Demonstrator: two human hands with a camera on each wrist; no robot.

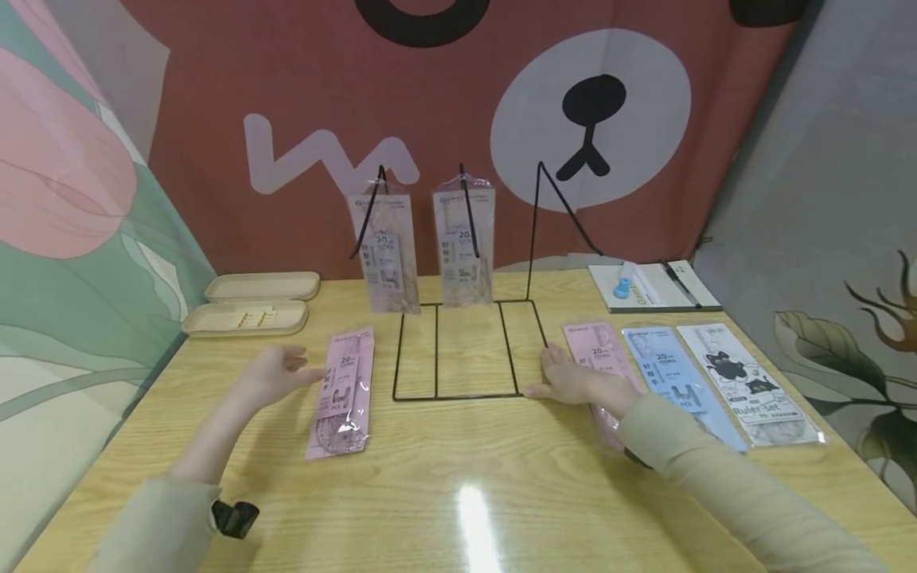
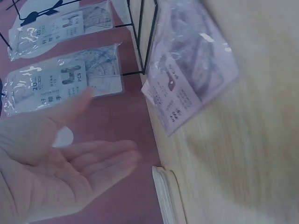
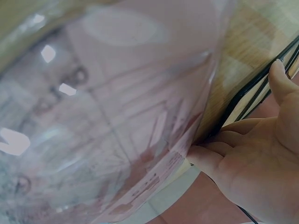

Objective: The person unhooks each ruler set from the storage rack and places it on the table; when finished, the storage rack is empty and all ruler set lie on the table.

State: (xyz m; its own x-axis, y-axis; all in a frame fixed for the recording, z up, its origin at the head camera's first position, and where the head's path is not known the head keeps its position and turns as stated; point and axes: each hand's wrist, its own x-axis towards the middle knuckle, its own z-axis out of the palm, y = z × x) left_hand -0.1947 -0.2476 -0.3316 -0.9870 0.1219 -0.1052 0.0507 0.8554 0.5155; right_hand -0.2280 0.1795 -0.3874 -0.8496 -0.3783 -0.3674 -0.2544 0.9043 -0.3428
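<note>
Ruler packs: six counted in head view. Two hanging point(image 1: 390, 251) on black wire rack point(image 1: 466, 350) at frame centre, one pink pack point(image 1: 344, 390) lying flat left of centre, three lying lower right in a row – pink point(image 1: 598, 354), blue point(image 1: 677, 374), white w/ cat print point(image 1: 752, 382). Reading "20" and "PCS" on several labels, "Ruler set" on the white one; rest of the print too small to read. Each pack showing as a long clear plastic sleeve w/ coloured card and rulers inside.

Left hand point(image 1: 275, 374) hovering just left of the flat pink pack, palm turned inward, fingers straight and relaxed, gripping nothing; not touching the pack as far as visible. Right hand point(image 1: 573, 382) resting on tabletop point(image 1: 458, 477) at rack's lower right corner, fingers loosely curled beside the wire base, edge of the pink pack touching the fingers in right wrist view; holding nothing.

Sitting upper left: two beige trays point(image 1: 251, 306). Lying upper right: one notebook point(image 1: 652, 286) w/ pen and small blue item on top.
</note>
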